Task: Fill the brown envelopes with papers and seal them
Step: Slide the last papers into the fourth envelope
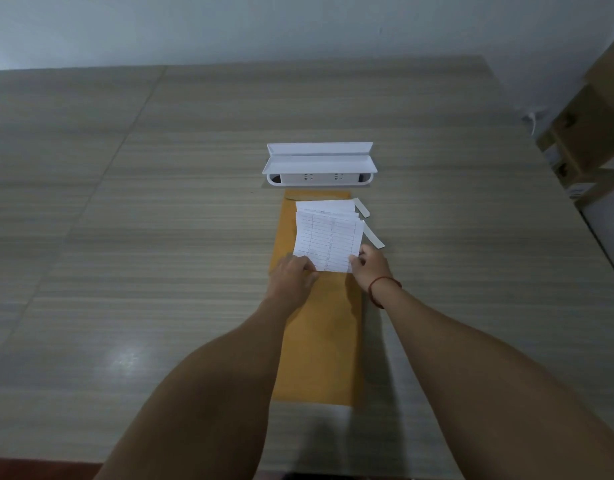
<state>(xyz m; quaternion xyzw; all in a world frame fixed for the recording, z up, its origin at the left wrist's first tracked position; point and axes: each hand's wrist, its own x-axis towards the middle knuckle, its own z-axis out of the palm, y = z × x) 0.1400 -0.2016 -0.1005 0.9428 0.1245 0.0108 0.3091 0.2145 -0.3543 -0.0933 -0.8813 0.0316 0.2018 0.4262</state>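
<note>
A pale wood-grain laminate surface fills the view, seen from above by a person whose two bare forearms reach forward from the bottom edge.

Left of centre, the left hand has its fingers curled, pinching the near left corner of a stack of white ruled papers. The stack lies fanned on top of a long brown paper envelope, which lies flat on the surface and runs lengthways away from the person, between the two forearms. Beyond the papers, at the far end of the envelope, a darker curved edge shows, probably a flap. The picture is too soft to tell whether this is one envelope or a pile of several.

Behind the envelope stands a white plastic socket box with its lid raised.

Right of centre, the right hand, with a thin red cord bracelet on its wrist, pinches the near right corner of the same papers. Just beside the papers on the right lie two narrow white strips, possibly peeled backing from a seal. At the far right edge stand brown cardboard boxes.

As a judgement, the task is at an early step. The papers are gripped in both hands but rest outside the envelope. Sliding them in and sealing the flap are not yet done for this envelope.
</note>
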